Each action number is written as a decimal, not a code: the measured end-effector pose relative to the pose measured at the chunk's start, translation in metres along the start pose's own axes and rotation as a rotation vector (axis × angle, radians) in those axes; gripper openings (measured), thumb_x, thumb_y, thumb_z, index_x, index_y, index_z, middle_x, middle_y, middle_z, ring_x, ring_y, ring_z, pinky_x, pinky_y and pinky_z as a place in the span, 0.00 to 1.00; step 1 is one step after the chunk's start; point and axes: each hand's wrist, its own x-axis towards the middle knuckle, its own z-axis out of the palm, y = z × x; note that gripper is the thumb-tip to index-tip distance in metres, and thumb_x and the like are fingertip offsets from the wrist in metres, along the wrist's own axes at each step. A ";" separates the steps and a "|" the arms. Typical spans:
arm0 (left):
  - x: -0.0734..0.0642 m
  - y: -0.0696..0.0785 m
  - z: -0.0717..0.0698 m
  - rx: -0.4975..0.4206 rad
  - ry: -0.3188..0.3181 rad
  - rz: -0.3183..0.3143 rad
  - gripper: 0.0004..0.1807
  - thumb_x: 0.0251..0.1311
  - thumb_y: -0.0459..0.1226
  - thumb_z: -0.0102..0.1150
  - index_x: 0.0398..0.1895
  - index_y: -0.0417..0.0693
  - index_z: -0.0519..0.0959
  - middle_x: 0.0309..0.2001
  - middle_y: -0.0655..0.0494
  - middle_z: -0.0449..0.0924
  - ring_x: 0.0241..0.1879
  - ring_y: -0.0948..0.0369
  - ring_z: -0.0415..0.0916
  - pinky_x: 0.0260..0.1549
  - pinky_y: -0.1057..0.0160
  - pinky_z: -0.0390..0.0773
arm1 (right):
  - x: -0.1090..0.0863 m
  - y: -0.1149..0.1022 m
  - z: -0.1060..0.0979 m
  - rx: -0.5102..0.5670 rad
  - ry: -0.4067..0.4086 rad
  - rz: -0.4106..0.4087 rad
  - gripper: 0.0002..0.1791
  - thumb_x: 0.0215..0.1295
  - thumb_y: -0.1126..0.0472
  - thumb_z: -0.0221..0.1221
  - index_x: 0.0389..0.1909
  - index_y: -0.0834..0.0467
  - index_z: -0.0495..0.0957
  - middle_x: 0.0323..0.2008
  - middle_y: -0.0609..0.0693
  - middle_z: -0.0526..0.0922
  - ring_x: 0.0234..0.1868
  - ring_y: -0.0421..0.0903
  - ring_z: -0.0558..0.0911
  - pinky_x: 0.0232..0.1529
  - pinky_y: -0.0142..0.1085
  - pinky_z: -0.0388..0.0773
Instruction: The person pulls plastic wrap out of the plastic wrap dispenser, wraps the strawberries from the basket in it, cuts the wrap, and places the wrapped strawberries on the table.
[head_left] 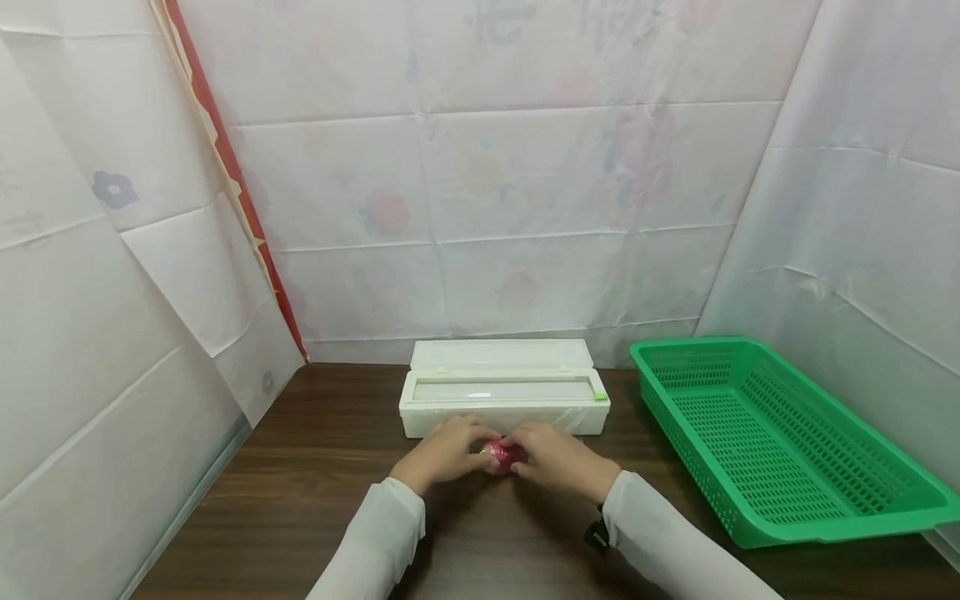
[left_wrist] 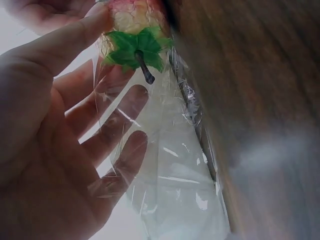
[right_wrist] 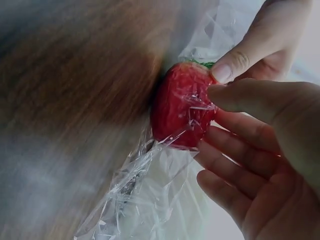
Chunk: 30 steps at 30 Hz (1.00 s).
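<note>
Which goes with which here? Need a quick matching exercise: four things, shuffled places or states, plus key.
Things:
1. Red strawberry-shaped fruit with green leaves
2. White rectangular box
3. Green perforated plastic basket
4. Clear plastic film

Places or states:
A. Lid open, just beyond the hands
B. See-through and crinkled, around the fruit
C. Right side of the dark brown wood-grain table
D. Held between the left hand and right hand

Pairs: 1-D, 2-A, 3-C, 4-B
</note>
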 end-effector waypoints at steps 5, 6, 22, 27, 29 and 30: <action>0.001 -0.002 -0.001 -0.034 -0.024 -0.007 0.22 0.59 0.50 0.58 0.55 0.53 0.78 0.52 0.55 0.77 0.52 0.58 0.69 0.54 0.49 0.71 | 0.005 0.006 0.001 0.018 0.001 -0.011 0.16 0.57 0.60 0.64 0.47 0.58 0.78 0.43 0.50 0.82 0.43 0.39 0.76 0.43 0.36 0.80; 0.001 -0.002 -0.001 -0.035 -0.025 -0.004 0.22 0.59 0.50 0.58 0.55 0.52 0.78 0.52 0.55 0.77 0.53 0.58 0.69 0.54 0.49 0.71 | 0.005 0.007 0.001 0.018 0.004 -0.019 0.16 0.57 0.60 0.64 0.46 0.58 0.78 0.42 0.50 0.82 0.43 0.39 0.77 0.42 0.36 0.80; -0.004 0.028 -0.008 0.225 0.135 0.048 0.16 0.53 0.48 0.64 0.44 0.54 0.81 0.41 0.60 0.82 0.42 0.61 0.75 0.41 0.54 0.78 | 0.011 0.002 -0.001 0.008 0.040 -0.033 0.07 0.58 0.61 0.63 0.36 0.57 0.79 0.33 0.47 0.82 0.34 0.37 0.76 0.37 0.34 0.80; -0.005 0.032 -0.006 0.238 0.218 0.043 0.11 0.48 0.46 0.69 0.33 0.53 0.82 0.28 0.61 0.81 0.30 0.63 0.75 0.30 0.58 0.78 | 0.011 0.005 0.002 0.012 0.079 -0.067 0.07 0.55 0.62 0.65 0.35 0.57 0.79 0.33 0.48 0.82 0.34 0.39 0.77 0.36 0.37 0.80; -0.005 0.029 -0.004 0.228 0.225 0.025 0.10 0.47 0.43 0.69 0.33 0.54 0.82 0.29 0.61 0.82 0.30 0.63 0.75 0.29 0.59 0.79 | 0.012 0.008 0.003 0.039 0.080 -0.066 0.08 0.55 0.63 0.65 0.37 0.57 0.80 0.34 0.48 0.83 0.36 0.40 0.77 0.39 0.39 0.80; -0.005 0.027 -0.003 0.221 0.226 0.014 0.10 0.46 0.42 0.69 0.34 0.55 0.83 0.30 0.61 0.83 0.31 0.63 0.76 0.30 0.58 0.79 | 0.011 0.009 0.004 0.058 0.078 -0.061 0.09 0.55 0.63 0.65 0.38 0.57 0.80 0.35 0.48 0.83 0.38 0.40 0.77 0.40 0.39 0.79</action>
